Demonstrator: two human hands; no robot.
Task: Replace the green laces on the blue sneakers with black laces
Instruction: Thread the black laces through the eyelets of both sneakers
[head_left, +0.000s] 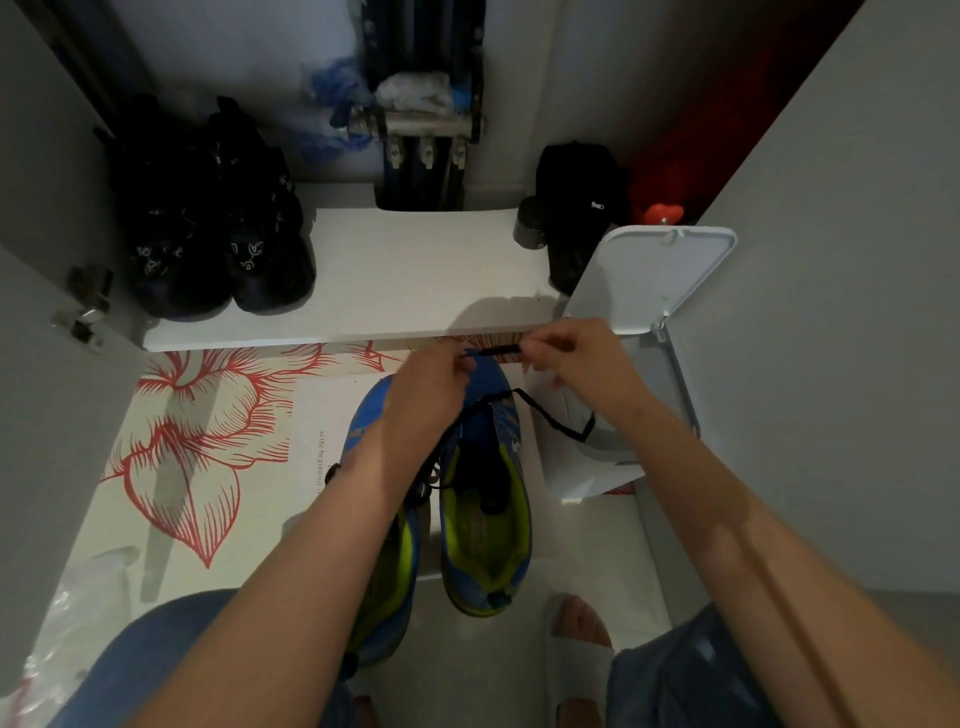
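Right, the shelf (363, 280) ran across the top w/ black shoes (208, 234) on its left end. Below it lay the mat (197, 441), red flowers on a pale ground. The bin (649, 280) stood at the right, lid up. The sneakers (488, 509) sat side by side on the floor, toes toward the shelf, and the left one was mostly under the left forearm. No green lace showed anywhere I could make out.

Both hands hung over the toes. The left hand (431, 374) pinched one end of a short taut stretch of the lace (498, 349). The right hand (571, 364) pinched the other end, fingers curled round it. From there the lace dropped in a slack loop in front of the bin & ran back toward the right sneaker's tongue, where more black cord lay bunched.

My read: the step was prob. straightening the lace before feeding it thru an eyelet.

To do that well:
- Keep the stretch flat, no twist.
- Grip close to the end so it doesn't flop.
- Watch the slack loop so it doesn't snag on the bin.
- Even up both sides before lacing higher.

Which eyelet came next I couldn't tell, as the left hand hid the toe rows.
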